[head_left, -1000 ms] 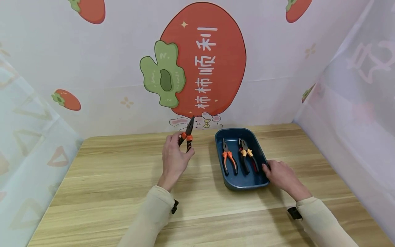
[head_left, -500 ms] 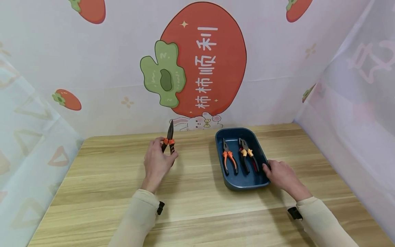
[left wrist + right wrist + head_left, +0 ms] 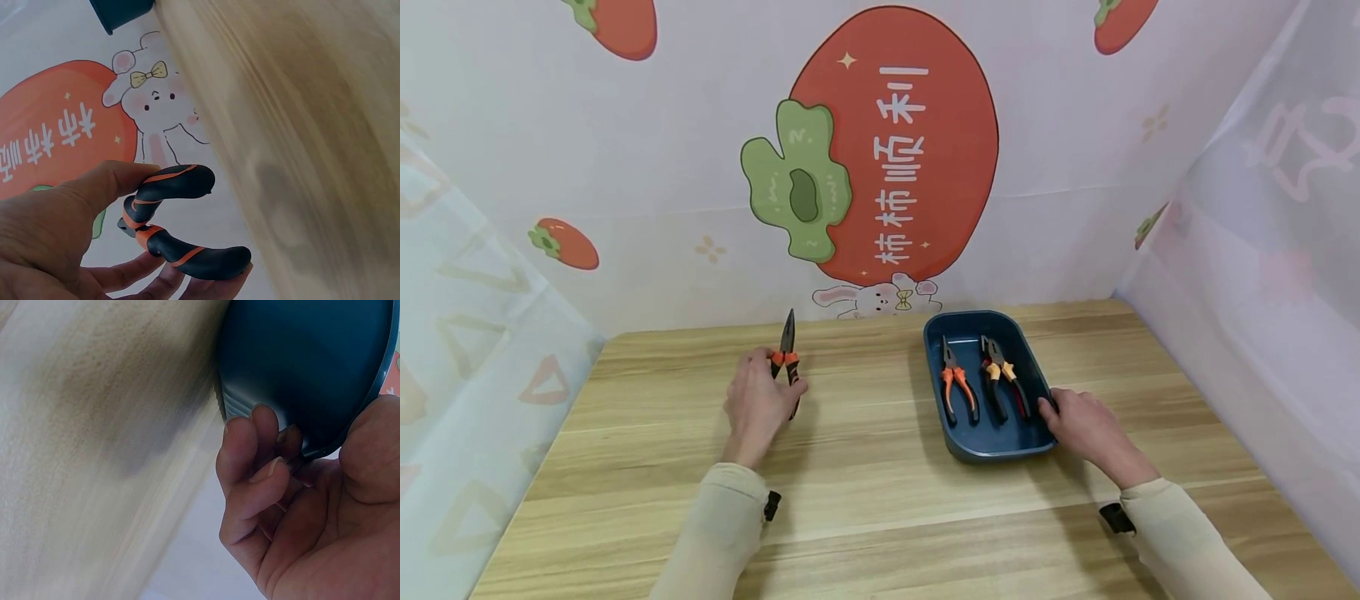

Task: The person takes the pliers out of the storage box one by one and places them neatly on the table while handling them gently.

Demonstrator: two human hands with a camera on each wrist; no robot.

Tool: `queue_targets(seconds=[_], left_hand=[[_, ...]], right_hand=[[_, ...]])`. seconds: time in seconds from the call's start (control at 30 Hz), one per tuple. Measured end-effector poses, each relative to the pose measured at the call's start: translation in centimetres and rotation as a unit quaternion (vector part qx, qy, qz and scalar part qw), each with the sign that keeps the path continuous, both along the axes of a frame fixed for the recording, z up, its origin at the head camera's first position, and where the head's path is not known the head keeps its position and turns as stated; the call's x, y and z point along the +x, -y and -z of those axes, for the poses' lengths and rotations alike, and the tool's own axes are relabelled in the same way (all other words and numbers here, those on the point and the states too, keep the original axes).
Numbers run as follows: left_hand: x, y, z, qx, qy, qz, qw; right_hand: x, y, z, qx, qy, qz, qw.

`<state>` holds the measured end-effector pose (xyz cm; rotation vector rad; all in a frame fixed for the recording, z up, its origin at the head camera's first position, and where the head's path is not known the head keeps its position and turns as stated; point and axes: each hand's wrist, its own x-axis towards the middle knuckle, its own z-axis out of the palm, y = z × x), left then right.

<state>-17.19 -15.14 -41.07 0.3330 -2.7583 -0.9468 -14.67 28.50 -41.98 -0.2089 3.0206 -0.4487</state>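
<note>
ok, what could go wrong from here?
The pliers could twist or slip: the left hand holds them by their spread handles. The tray might skid or tip if the right hand pulls, since it grips one side only; the tools inside could then slide.

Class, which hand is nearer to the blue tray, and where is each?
Right: the right hand grips the blue tray by its near right corner. The left hand is apart from it, to its left, holding orange-and-black pliers.

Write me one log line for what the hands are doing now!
left hand: holds striped pliers | right hand: grips blue tray | inside tray: orange pliers, yellow-black pliers
</note>
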Motion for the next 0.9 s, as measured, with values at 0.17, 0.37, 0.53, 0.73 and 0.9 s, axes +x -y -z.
queue_targets(seconds=[0.17,0.37,0.53,0.73,0.9], left_hand=[[0.0,0.8,0.3,-0.005,0.023,0.001,0.9997],[0.0,1.6,0.6,-0.009,0.058,0.003,0.9983],[-0.2,2.4,1.0,-0.029,0.081,0.006,0.9963],[-0.3,3.1,1.1,-0.036,0.099,0.001,0.9944],[-0.4,3.4,1.1,-0.043,0.107,-0.003,0.9933]], right_hand=[[0.0,0.0,0.0,0.002,-0.001,0.000,1.000],[0.0,-0.1,0.1,0.002,-0.007,0.000,1.000],[0.1,-0.1,0.1,-0.003,-0.011,0.005,1.000],[0.1,0.0,0.2,-0.006,-0.008,0.007,1.000],[0.1,0.0,0.1,-0.007,-0.004,0.007,1.000]])
